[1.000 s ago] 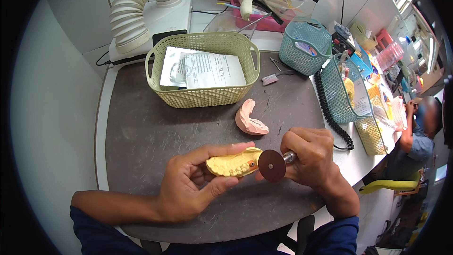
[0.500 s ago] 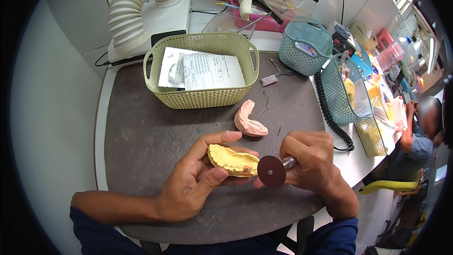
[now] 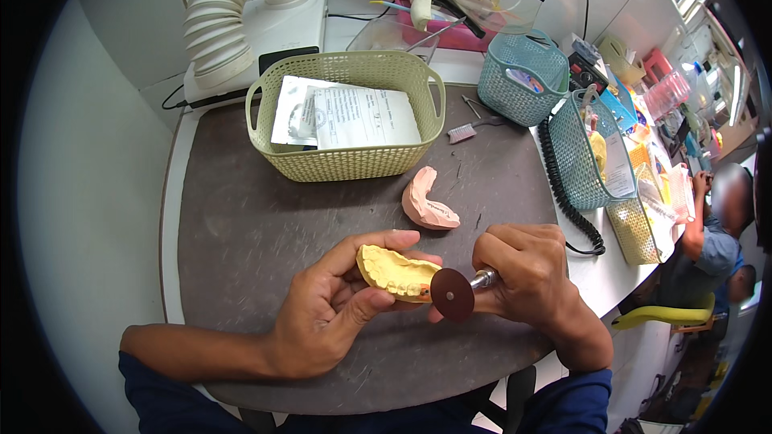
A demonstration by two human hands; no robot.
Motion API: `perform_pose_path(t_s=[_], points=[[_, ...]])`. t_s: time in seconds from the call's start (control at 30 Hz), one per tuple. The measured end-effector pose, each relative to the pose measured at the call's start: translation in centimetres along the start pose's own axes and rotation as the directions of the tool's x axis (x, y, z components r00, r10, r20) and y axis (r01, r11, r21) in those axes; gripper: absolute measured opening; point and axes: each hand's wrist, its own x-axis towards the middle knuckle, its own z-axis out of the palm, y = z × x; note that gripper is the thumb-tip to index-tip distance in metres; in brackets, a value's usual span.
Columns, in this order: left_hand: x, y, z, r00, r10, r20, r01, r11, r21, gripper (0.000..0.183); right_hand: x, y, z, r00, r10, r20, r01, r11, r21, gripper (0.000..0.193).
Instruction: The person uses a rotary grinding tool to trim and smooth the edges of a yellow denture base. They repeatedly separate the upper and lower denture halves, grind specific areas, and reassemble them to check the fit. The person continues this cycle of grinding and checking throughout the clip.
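Note:
My left hand (image 3: 334,305) is closed round a yellow plaster dental model (image 3: 394,272) with a row of teeth and an orange patch near its right end. In my right hand (image 3: 527,277) is a rotary handpiece (image 3: 485,277), its silver end showing between the fingers. A dark red-brown cutting disc (image 3: 452,295) sits on the tip of the handpiece. The disc overlaps the right end of the model; whether it touches cannot be made out. Beyond my hands, a pink plaster dental model (image 3: 429,202) lies on the dark worktop (image 3: 241,249).
A green basket (image 3: 346,167) with papers stands at the back. Blue baskets (image 3: 523,72) and a coiled black cord (image 3: 555,181) line the right. A brush (image 3: 462,133) lies behind the pink model. A white ribbed hose (image 3: 221,12) is far left. Another person (image 3: 708,233) sits far right.
The disc has shifted slightly left over the model's right end, covering part of the orange patch. My left hand keeps its hold on the yellow model.

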Motion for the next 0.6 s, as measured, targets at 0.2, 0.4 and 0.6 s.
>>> perform_pose_path(t_s=[0.2, 0.4, 0.6], points=[[0.03, -0.11, -0.04, 1.0, 0.004, 0.005, -0.004, 1.0, -0.01, 0.056, -0.06, 0.13, 0.07, 1.0, -0.002, 0.002, 0.002, 1.0, -0.002, 0.057], [-0.07, -0.17, -0.12, 1.0, 0.01, 0.003, -0.01, 1.0, -0.002, 0.055, 0.04, 0.03, 0.08, 1.0, -0.004, 0.003, 0.004, 1.0, 0.001, 0.058], [-0.05, -0.1, -0.1, 1.0, 0.02, 0.011, -0.021, 1.0, 0.02, 0.055, 0.05, -0.02, 0.04, 1.0, -0.001, 0.003, 0.001, 1.0, -0.001, 0.058]])
